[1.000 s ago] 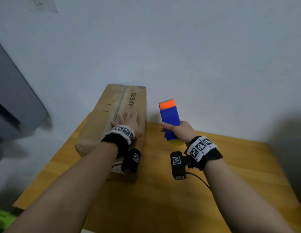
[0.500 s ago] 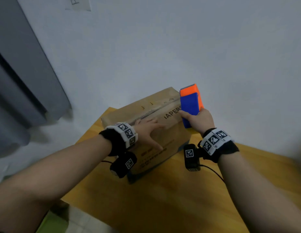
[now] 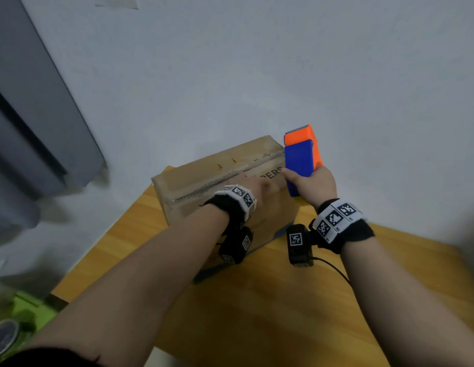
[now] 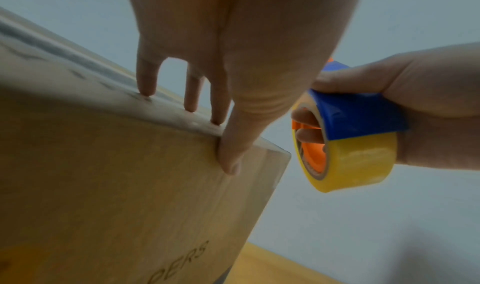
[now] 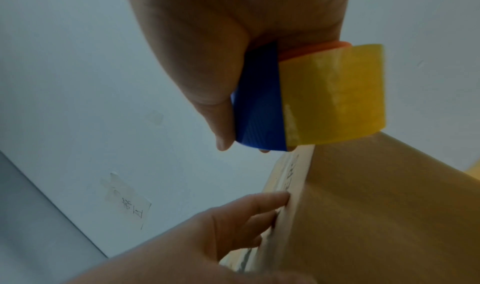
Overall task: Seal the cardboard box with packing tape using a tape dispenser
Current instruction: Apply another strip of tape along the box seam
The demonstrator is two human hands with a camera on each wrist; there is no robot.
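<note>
**Tape dispenser held at the box's far corner**

Head view: the cardboard box (image 3: 220, 181) sits on the wooden table (image 3: 283, 300) against the wall. The left hand (image 3: 253, 188) lies flat on the box top, fingers straight. The right hand (image 3: 311, 182) grips the blue and orange tape dispenser (image 3: 300, 157) at the box's right end.

Left wrist view: the left fingers (image 4: 192, 95) press down on the top edge with their tips, the thumb on the side face. The right fingers curl through the core of the yellow tape roll (image 4: 355, 161), just beside the box corner.

Right wrist view: the thumb (image 5: 215, 111) clamps the dispenser's blue cover, with the roll just above the box edge.
</note>
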